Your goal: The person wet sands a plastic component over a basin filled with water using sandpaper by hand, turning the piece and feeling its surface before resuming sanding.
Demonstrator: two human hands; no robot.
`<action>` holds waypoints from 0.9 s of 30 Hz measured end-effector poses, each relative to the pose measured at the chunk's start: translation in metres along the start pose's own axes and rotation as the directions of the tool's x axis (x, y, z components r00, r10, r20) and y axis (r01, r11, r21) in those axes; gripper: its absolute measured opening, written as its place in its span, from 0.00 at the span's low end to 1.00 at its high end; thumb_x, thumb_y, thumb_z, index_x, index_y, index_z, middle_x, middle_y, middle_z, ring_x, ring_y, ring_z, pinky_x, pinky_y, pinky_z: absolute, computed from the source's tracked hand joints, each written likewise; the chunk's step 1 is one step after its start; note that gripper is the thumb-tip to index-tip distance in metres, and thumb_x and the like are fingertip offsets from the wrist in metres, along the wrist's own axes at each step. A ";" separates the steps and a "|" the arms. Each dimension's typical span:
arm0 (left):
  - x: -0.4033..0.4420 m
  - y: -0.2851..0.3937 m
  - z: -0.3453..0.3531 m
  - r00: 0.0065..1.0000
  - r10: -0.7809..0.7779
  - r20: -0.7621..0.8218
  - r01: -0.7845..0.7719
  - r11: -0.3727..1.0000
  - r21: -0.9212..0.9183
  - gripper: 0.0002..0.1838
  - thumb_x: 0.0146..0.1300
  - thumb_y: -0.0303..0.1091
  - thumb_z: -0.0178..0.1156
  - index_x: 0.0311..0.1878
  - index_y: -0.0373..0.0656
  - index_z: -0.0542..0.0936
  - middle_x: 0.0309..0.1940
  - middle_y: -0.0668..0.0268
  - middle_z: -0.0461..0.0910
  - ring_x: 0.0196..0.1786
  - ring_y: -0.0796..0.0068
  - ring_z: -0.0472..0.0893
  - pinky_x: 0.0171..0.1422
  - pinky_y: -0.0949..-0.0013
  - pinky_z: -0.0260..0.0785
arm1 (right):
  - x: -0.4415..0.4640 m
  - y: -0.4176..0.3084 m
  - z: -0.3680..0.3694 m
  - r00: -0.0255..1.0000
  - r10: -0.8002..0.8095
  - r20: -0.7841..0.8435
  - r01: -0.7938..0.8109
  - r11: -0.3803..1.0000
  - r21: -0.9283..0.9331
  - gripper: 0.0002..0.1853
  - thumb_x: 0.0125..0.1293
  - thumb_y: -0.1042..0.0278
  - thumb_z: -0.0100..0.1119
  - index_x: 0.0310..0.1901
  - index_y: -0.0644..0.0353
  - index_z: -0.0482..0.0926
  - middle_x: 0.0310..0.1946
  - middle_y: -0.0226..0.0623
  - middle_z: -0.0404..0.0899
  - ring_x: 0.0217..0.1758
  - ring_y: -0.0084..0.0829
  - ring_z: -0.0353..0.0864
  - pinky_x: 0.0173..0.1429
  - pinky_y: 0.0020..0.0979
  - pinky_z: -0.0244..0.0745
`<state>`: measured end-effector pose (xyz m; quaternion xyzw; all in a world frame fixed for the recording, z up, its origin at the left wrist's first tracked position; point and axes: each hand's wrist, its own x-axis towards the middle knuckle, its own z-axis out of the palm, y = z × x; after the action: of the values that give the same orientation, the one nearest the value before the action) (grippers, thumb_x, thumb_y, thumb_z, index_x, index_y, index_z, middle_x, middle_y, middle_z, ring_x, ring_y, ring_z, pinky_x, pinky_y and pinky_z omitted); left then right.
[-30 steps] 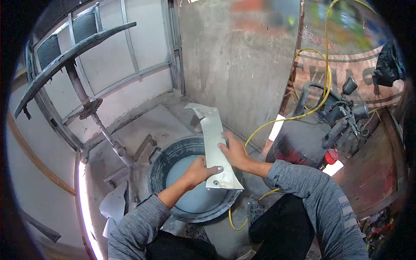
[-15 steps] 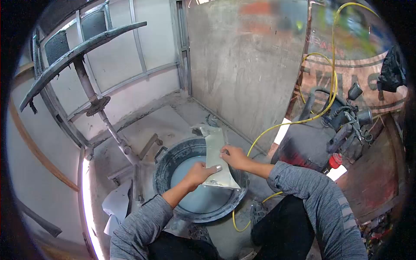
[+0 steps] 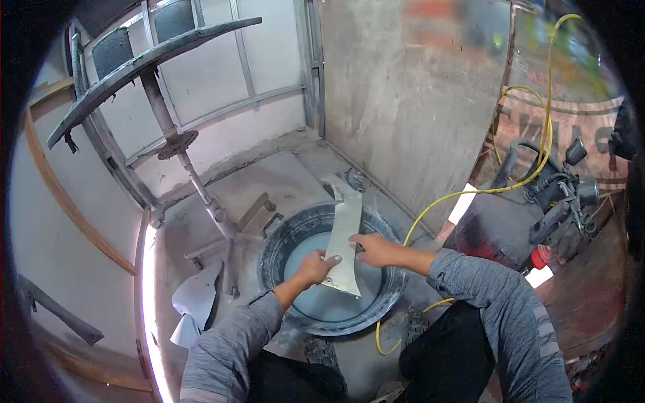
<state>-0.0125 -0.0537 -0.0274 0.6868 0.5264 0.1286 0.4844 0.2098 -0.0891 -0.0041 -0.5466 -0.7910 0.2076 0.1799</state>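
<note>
A long, curved cream-coloured panel [image 3: 347, 225] with a flared lower end is held tilted over a round dark tub [image 3: 271, 258]. Cloudy greyish water [image 3: 316, 305] lies in the tub. My left hand [image 3: 314, 268] grips the panel's left edge near its lower end, thumb across the face. On the opposite edge, my right hand [image 3: 377, 251] has its fingers curled against the panel. Something small and dark shows under those fingertips, too hidden to name.
To the left stands a metal stand [image 3: 218, 215] with a long top bar. White pieces [image 3: 196, 295] lie beside it. A yellow hose [image 3: 463, 193] runs from the right, near a dark tank [image 3: 494, 218] and spray guns [image 3: 574, 195]. A grey board [image 3: 410, 101] leans behind.
The view has swung, so the scene sits further right. My right hand has slid lower along the panel's edge, and the panel is turned slightly. My left hand keeps its grip.
</note>
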 end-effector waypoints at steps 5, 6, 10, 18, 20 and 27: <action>0.000 -0.007 -0.006 0.979 0.010 0.202 0.057 0.944 -0.324 0.33 0.57 0.38 0.71 0.60 0.26 0.72 0.44 0.56 0.82 0.39 0.72 0.83 0.42 0.69 0.76 | 0.009 -0.009 0.004 0.994 -0.066 0.087 0.075 0.992 -0.106 0.24 0.55 0.79 0.55 0.57 0.66 0.73 0.47 0.61 0.80 0.54 0.57 0.79 0.56 0.50 0.74; 0.002 -0.012 -0.007 0.980 0.005 0.198 0.061 0.943 -0.326 0.33 0.57 0.38 0.71 0.60 0.26 0.72 0.44 0.56 0.82 0.39 0.72 0.83 0.42 0.69 0.76 | 0.010 -0.009 0.005 0.993 -0.070 0.091 0.079 0.991 -0.104 0.24 0.55 0.79 0.55 0.57 0.66 0.73 0.47 0.61 0.80 0.54 0.57 0.79 0.56 0.50 0.74; 0.001 -0.018 -0.012 0.985 0.062 0.163 0.005 0.923 -0.385 0.28 0.60 0.35 0.67 0.59 0.28 0.73 0.41 0.56 0.83 0.39 0.70 0.84 0.42 0.67 0.76 | 0.012 -0.012 0.002 0.993 -0.078 0.083 0.083 0.995 -0.061 0.25 0.55 0.81 0.53 0.58 0.63 0.73 0.43 0.61 0.81 0.48 0.57 0.81 0.52 0.51 0.76; 0.011 -0.030 -0.008 0.984 0.066 -0.168 -0.041 0.988 0.150 0.33 0.58 0.49 0.70 0.55 0.29 0.75 0.37 0.50 0.84 0.35 0.64 0.85 0.40 0.64 0.76 | 0.011 -0.027 0.001 0.998 -0.057 0.028 0.059 0.995 -0.081 0.28 0.56 0.80 0.52 0.63 0.61 0.69 0.35 0.61 0.82 0.40 0.60 0.83 0.45 0.54 0.77; 0.002 -0.022 -0.015 0.982 0.055 -0.178 -0.025 0.986 0.166 0.34 0.58 0.52 0.68 0.54 0.29 0.76 0.39 0.46 0.84 0.41 0.57 0.85 0.46 0.60 0.75 | 0.010 -0.027 0.003 0.998 -0.055 -0.002 0.054 0.993 -0.107 0.27 0.56 0.80 0.52 0.61 0.62 0.71 0.32 0.60 0.82 0.38 0.61 0.82 0.44 0.54 0.77; 0.011 -0.043 -0.018 0.979 0.065 -0.191 -0.034 0.986 0.164 0.36 0.56 0.54 0.69 0.54 0.29 0.77 0.43 0.41 0.83 0.49 0.49 0.84 0.54 0.56 0.74 | 0.028 -0.011 0.009 0.938 -0.178 0.296 0.300 0.846 -0.441 0.13 0.54 0.76 0.57 0.43 0.64 0.82 0.30 0.55 0.83 0.36 0.54 0.85 0.41 0.50 0.79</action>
<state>-0.0456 -0.0359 -0.0566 0.7205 0.5628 0.1647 0.3701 0.1868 -0.0675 -0.0044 -0.4406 -0.8958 0.0465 -0.0350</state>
